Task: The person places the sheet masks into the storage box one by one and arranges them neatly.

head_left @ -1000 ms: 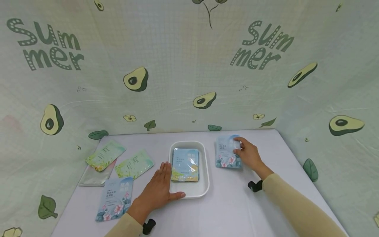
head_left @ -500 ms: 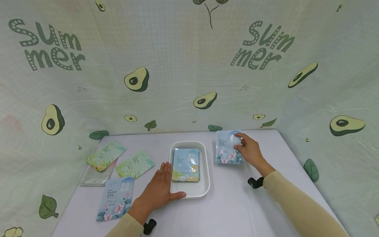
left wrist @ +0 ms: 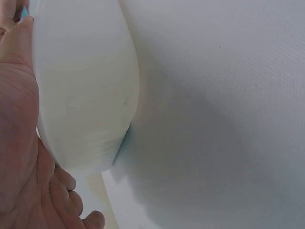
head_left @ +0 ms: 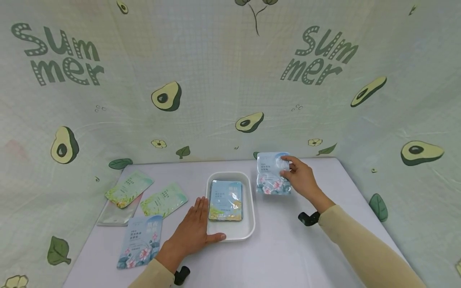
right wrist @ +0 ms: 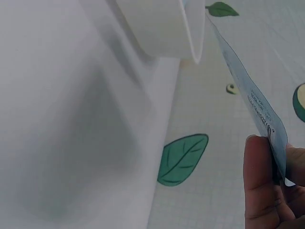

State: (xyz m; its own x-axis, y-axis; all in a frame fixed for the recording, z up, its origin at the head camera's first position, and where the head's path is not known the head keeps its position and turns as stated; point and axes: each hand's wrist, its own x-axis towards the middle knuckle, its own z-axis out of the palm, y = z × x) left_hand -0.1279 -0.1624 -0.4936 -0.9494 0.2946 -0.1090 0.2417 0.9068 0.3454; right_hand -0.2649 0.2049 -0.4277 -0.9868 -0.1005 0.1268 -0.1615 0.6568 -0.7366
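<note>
My right hand (head_left: pixel 301 180) pinches the right edge of a blue sheet mask sachet (head_left: pixel 268 178) with pink flowers, raised above the table right of the white tray (head_left: pixel 248 230). In the right wrist view that sachet (right wrist: pixel 252 95) is seen nearly edge-on between thumb and fingers, and the tray's wall (right wrist: pixel 162 28) shows close by. My left hand (head_left: pixel 191 230) rests along the tray's left rim, fingers straight and thumb out over the near corner. Inside the tray lies a blue sachet with yellow flowers (head_left: pixel 225 200). The left wrist view has my palm (left wrist: pixel 21 143) against the tray's side (left wrist: pixel 90 86).
Left on the white table (head_left: pixel 281 256) lie two green sachets, one farther left (head_left: pixel 129 189) and one nearer the tray (head_left: pixel 163 200). Under the first is a silvery sachet (head_left: pixel 117 214). Another blue flowered sachet (head_left: pixel 140 242) lies nearest me. A patterned cloth (head_left: pixel 212 72) hangs behind.
My right hand has raised the blue flowered sachet off the table and moved it slightly left toward the tray. My left hand keeps its place at the tray.
</note>
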